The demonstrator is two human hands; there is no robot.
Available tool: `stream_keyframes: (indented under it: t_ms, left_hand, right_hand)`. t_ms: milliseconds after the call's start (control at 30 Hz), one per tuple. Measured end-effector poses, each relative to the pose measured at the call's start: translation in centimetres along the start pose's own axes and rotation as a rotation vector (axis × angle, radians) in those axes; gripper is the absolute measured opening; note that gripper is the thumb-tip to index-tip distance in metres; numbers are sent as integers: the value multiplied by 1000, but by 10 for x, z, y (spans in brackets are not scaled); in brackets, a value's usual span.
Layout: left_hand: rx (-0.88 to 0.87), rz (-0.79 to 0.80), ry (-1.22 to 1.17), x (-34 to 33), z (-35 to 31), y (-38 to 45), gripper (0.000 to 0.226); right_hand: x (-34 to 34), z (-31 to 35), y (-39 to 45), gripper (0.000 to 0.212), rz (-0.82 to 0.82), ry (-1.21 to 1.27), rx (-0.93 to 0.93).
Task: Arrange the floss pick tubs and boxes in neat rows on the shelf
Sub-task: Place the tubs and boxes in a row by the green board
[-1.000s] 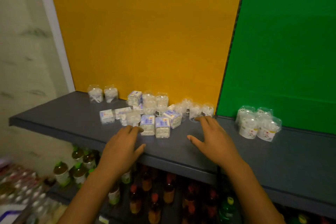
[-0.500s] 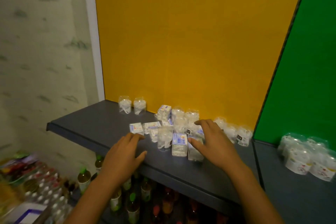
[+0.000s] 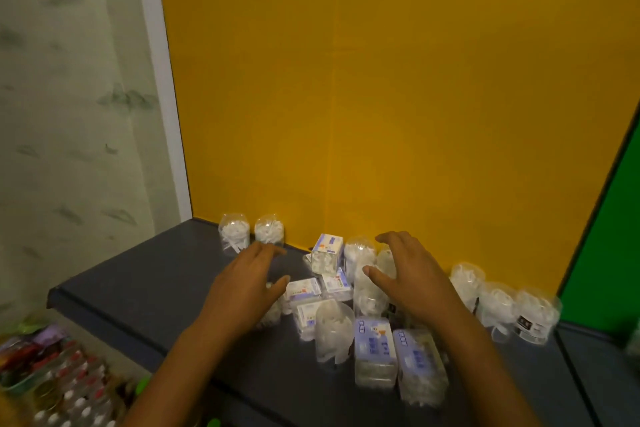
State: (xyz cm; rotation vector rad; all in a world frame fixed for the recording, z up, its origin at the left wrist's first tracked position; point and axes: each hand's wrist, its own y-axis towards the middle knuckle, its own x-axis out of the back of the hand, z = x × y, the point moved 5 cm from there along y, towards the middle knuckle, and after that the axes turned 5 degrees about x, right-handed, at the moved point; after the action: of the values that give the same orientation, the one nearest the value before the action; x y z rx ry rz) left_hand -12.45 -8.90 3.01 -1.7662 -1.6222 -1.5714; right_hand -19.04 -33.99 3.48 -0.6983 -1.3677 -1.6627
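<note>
Left hand (image 3: 247, 282): grip spread, fingers loosely straight, low over the shelf's left part, nothing held.
Right hand (image 3: 412, 279): grip apart too, fingers arched above the cluster; contact with the tubs impossible to tell.
Shelf (image 3: 149, 284): dark grey, carrying everything.
Back-left tubs (image 3: 251, 234): two clear ones upright, side by side against the yellow panel (image 3: 381, 97).
Upright box (image 3: 327, 253): standing at the back, just left of the right hand.
Front boxes (image 3: 394, 354): two purple-labelled, side by side nearest the shelf edge.
Tipped tub (image 3: 332, 329): lying beside them, left.
Right-hand tubs (image 3: 512, 308): three in a line toward the green panel (image 3: 609, 236).
Below: bottles (image 3: 69, 395), blurred.
</note>
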Motion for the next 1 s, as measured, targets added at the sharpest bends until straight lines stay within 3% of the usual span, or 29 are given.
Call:
stream_keyframes:
  t_ms: [467, 900, 1000]
  left_hand:
    - [-117, 223, -290, -73, 11, 108, 39]
    - [-274, 619, -544, -128, 25, 157, 82]
    - [-284, 639, -613, -133, 27, 158, 79]
  right_hand:
    - [-37, -20, 40, 52, 28, -64, -147]
    - [-53, -13, 67, 49, 31, -170, -256]
    - [-53, -13, 70, 47, 31, -170, -291]
